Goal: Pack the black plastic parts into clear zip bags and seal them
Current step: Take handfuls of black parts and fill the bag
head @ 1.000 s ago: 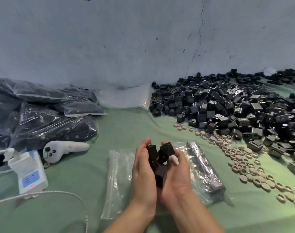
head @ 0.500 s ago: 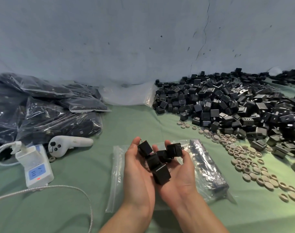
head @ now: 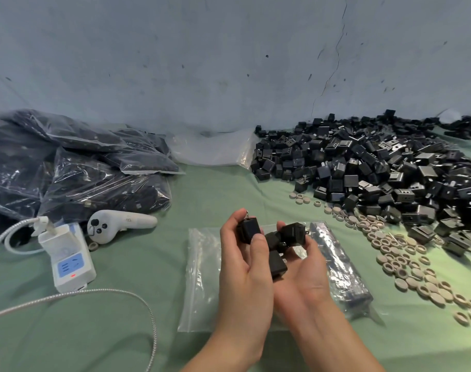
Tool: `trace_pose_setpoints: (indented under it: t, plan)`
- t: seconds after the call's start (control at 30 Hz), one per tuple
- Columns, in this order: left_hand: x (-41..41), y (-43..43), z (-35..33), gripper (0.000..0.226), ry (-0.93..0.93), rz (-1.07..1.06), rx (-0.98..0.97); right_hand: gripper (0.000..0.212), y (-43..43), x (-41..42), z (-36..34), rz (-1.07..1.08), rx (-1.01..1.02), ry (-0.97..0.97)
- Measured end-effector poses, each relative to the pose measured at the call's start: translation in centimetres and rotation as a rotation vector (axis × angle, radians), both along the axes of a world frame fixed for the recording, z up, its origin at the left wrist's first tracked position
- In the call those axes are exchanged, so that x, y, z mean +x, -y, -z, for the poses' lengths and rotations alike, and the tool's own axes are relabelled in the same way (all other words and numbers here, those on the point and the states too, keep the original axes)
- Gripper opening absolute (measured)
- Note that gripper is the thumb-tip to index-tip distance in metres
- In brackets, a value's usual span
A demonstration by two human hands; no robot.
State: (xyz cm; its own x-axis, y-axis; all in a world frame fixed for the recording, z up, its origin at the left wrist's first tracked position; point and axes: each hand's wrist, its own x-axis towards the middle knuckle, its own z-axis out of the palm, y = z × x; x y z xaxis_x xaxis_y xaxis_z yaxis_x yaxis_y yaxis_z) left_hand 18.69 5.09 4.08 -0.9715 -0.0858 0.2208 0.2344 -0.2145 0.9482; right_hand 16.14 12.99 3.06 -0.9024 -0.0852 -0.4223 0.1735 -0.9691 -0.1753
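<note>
Your left hand (head: 242, 272) pinches one black plastic part (head: 248, 230); your right hand (head: 305, 277) cups other black parts (head: 277, 264) above a clear zip bag (head: 200, 280).

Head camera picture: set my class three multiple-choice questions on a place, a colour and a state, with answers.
1. Where is the loose pile of black parts? A) right, by the wall B) left, by the cable C) in a box
2. What colour is the table cloth? A) red B) green C) white
3. What is the left hand doing? A) lying flat B) pulling a cable C) gripping a black part
Answers: 1 A, it fills the right side against the wall; 2 B, the cloth is green; 3 C, fingers and thumb curl round it.
</note>
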Motion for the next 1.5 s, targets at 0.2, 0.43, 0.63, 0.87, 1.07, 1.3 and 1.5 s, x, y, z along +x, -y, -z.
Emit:
trace_pose_setpoints:
  t: [0.2, 0.43, 0.63, 0.87, 1.07, 1.3, 1.5]
  plan:
    - [-3.2, 7.6, -2.8, 0.016, 0.033, -0.13, -0.502, 0.028, -2.0, 0.1, -1.3, 0.094, -0.012, 0.012]
    - [-5.8, 16.0, -0.4, 0.055, 0.309, -0.137, -1.449, 0.018, -7.0, -0.5, -2.1, 0.166, 0.004, 0.011]
    - [-5.3, 15.7, 1.2, 0.035, 0.066, 0.28, -1.176, 0.026, -10.3, -1.0, -2.2, 0.207, 0.022, -0.016]
    - [-4.4, 12.8, 2.5, 0.034, -0.242, 0.212, -1.273, 0.025, -10.4, -1.3, -2.1, 0.21, 0.205, -0.009]
    - [-4.8, 14.5, 2.8, 0.032, -0.322, 0.196, -1.277, 0.024, -10.7, -1.2, -2.0, 0.197, 0.246, -0.014]
    - [-4.8, 14.7, 2.9, 0.043, -0.243, 0.237, -1.107, 0.017, -10.8, -1.4, -1.8, 0.171, 0.309, -0.001]
    - [-4.8, 14.6, 3.1, 0.033, -0.337, 0.273, -1.229, 0.022, -11.4, -1.3, -1.6, 0.186, 0.313, 0.0]
